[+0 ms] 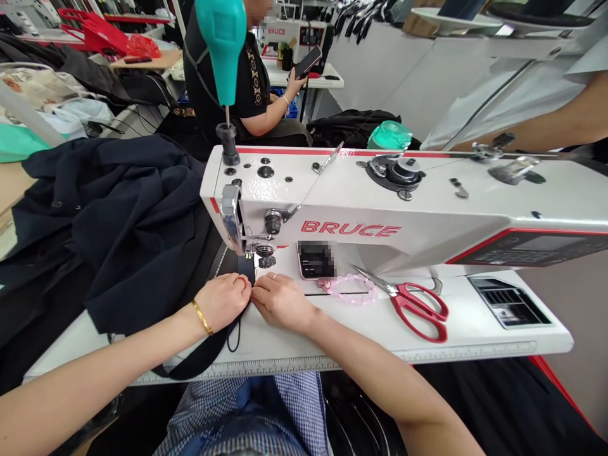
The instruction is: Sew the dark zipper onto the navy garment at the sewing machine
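At the needle end of a white sewing machine point(351, 209), my two hands meet over a dark fabric strip point(246, 265). My left hand point(225, 299), with a gold bangle at the wrist, is closed on the strip, fingers curled. My right hand point(281, 301) pinches at the strip's right edge, its fingertips touching those of the left. What lies between the fingertips is mostly hidden. Below the hands the dark band point(197, 360) curves toward the table's front edge, near a thin black cord loop point(234, 339). A dark navy garment point(128, 221) lies heaped to the left.
Red-handled scissors point(420, 310), a phone point(311, 261) and a pink beaded strap point(354, 290) lie right of my hands. A ruler strip point(380, 358) runs along the front edge. A teal screwdriver point(223, 50) stands on the machine head. Behind sits a person point(256, 82) holding a phone.
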Action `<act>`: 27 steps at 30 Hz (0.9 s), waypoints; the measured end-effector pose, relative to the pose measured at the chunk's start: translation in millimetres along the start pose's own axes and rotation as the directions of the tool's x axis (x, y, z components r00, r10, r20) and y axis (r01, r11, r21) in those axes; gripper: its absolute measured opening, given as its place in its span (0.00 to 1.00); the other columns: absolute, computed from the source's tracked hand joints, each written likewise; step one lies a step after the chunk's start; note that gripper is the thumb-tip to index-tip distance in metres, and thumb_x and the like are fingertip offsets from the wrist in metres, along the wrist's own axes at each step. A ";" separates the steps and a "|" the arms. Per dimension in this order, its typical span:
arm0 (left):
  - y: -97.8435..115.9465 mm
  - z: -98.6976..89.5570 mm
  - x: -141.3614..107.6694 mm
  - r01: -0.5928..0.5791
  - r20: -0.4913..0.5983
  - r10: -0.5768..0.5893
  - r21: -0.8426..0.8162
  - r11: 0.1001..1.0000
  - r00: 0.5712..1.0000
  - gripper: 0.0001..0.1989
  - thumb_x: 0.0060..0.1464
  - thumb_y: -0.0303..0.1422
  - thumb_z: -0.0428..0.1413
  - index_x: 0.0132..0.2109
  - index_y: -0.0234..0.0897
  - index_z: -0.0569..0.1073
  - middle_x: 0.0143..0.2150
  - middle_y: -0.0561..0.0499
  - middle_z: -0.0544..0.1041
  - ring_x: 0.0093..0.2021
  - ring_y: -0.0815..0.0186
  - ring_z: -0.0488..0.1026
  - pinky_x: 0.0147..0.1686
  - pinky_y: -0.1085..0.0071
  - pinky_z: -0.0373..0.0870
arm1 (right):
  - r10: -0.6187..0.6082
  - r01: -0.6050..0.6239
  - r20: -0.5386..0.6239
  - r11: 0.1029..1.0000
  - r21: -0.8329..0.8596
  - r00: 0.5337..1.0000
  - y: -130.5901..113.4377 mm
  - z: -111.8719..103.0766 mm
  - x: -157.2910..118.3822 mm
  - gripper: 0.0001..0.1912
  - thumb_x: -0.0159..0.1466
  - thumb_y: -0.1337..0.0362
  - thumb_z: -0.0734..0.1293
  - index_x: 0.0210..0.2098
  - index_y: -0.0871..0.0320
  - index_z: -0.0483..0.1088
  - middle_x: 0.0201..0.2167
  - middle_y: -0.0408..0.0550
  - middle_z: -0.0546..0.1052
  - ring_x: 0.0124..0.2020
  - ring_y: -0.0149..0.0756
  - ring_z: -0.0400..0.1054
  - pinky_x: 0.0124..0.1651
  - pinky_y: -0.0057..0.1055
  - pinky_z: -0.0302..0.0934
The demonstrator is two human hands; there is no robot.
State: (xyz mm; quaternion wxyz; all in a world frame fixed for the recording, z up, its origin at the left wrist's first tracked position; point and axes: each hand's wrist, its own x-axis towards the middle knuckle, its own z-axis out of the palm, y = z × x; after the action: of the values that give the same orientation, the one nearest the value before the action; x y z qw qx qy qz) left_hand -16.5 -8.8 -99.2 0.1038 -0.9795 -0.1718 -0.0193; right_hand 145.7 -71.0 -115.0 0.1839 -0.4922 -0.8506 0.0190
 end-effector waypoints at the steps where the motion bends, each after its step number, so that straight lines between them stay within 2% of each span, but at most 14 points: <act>1: 1.6 2.4 -2.7 0.009 -0.019 -0.009 0.004 1.000 1.000 0.13 0.55 0.21 0.42 0.38 0.27 0.71 0.31 0.44 0.73 0.33 0.63 0.72 0.32 0.66 0.72 | 0.009 -0.009 -0.009 1.000 0.018 1.000 0.0 -0.2 0.0 0.11 0.65 0.66 0.56 0.31 0.60 0.68 0.32 0.47 0.71 0.32 0.32 0.61 0.35 0.29 0.54; 4: 10.1 8.3 -16.4 0.022 -0.089 -0.021 0.013 1.000 0.996 0.15 0.58 0.21 0.40 0.43 0.25 0.70 0.38 0.41 0.74 0.39 0.63 0.72 0.39 0.66 0.73 | 0.061 -0.058 -0.046 0.995 0.079 0.997 0.4 0.1 0.2 0.10 0.66 0.64 0.57 0.38 0.60 0.67 0.40 0.48 0.71 0.38 0.33 0.63 0.39 0.30 0.56; 7: 22.0 10.5 -35.7 0.015 -0.234 -0.009 0.026 1.000 0.972 0.15 0.57 0.21 0.41 0.47 0.22 0.69 0.47 0.37 0.72 0.48 0.60 0.69 0.47 0.65 0.70 | 0.073 -0.068 -0.043 0.992 0.104 0.996 1.2 1.4 1.2 0.09 0.65 0.65 0.58 0.39 0.61 0.67 0.40 0.48 0.72 0.41 0.35 0.64 0.43 0.31 0.57; 9: 27.5 9.2 -47.1 -0.001 -0.289 0.004 0.013 1.000 0.957 0.15 0.56 0.20 0.42 0.47 0.21 0.69 0.48 0.36 0.72 0.52 0.58 0.67 0.50 0.64 0.69 | 0.059 -0.054 -0.048 0.993 0.108 0.997 1.7 2.4 2.3 0.09 0.65 0.66 0.58 0.36 0.60 0.68 0.39 0.48 0.73 0.41 0.35 0.65 0.43 0.32 0.57; 12: 24.6 3.9 -55.4 -0.043 -0.296 0.018 -0.078 0.996 0.955 0.15 0.55 0.20 0.43 0.45 0.25 0.71 0.45 0.41 0.75 0.51 0.61 0.68 0.52 0.65 0.68 | 0.060 -0.053 -0.066 0.993 0.104 0.996 1.8 2.6 3.8 0.09 0.65 0.66 0.58 0.34 0.60 0.69 0.38 0.48 0.74 0.39 0.35 0.66 0.41 0.32 0.58; 15: 8.3 -2.2 -51.2 0.015 -0.307 -0.074 -0.189 0.982 0.949 0.12 0.57 0.24 0.46 0.42 0.31 0.72 0.41 0.46 0.76 0.43 0.67 0.72 0.47 0.70 0.72 | 0.060 -0.053 -0.066 0.994 0.095 0.996 1.6 1.6 4.4 0.10 0.65 0.66 0.58 0.34 0.60 0.70 0.38 0.48 0.74 0.38 0.35 0.66 0.40 0.32 0.58; 18: -11.0 -4.4 -38.2 0.078 -0.315 -0.151 -0.234 0.969 0.937 0.11 0.57 0.26 0.46 0.42 0.32 0.72 0.40 0.47 0.76 0.39 0.69 0.73 0.42 0.72 0.74 | 0.060 -0.052 -0.066 0.993 0.106 0.996 1.5 1.0 4.4 0.10 0.65 0.66 0.58 0.35 0.60 0.70 0.37 0.48 0.74 0.38 0.35 0.66 0.41 0.32 0.59; 22: -22.6 -0.9 -20.1 0.008 -0.305 -0.086 -0.248 0.969 0.949 0.11 0.57 0.27 0.47 0.42 0.32 0.73 0.41 0.46 0.75 0.42 0.66 0.72 0.44 0.70 0.73 | 0.061 -0.051 -0.074 0.991 0.126 0.995 1.8 1.4 4.6 0.10 0.65 0.67 0.58 0.35 0.60 0.70 0.34 0.47 0.74 0.36 0.34 0.67 0.40 0.30 0.59; 24: -20.8 1.4 -15.3 -0.031 -0.286 -0.046 -0.257 0.966 0.957 0.11 0.57 0.28 0.47 0.41 0.32 0.73 0.41 0.46 0.75 0.42 0.65 0.71 0.44 0.68 0.73 | 0.065 -0.055 -0.084 0.991 0.123 0.994 2.0 1.7 4.8 0.11 0.65 0.66 0.58 0.35 0.60 0.70 0.34 0.47 0.74 0.36 0.34 0.67 0.39 0.30 0.59; 27: -13.4 4.1 -14.2 -0.028 -0.281 -0.047 -0.257 0.966 0.959 0.11 0.57 0.29 0.48 0.40 0.31 0.73 0.39 0.46 0.74 0.41 0.64 0.70 0.43 0.66 0.73 | 0.074 -0.063 -0.094 0.991 0.118 0.993 2.1 1.8 4.8 0.11 0.65 0.66 0.57 0.35 0.60 0.71 0.34 0.47 0.74 0.35 0.34 0.67 0.38 0.30 0.59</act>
State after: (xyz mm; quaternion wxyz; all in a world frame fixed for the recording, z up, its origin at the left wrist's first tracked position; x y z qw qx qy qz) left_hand -34.4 -0.3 -101.6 -0.0010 -0.9708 -0.1558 -0.1825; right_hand 144.7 -65.6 -115.7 0.2528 -0.5100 -0.8207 0.0500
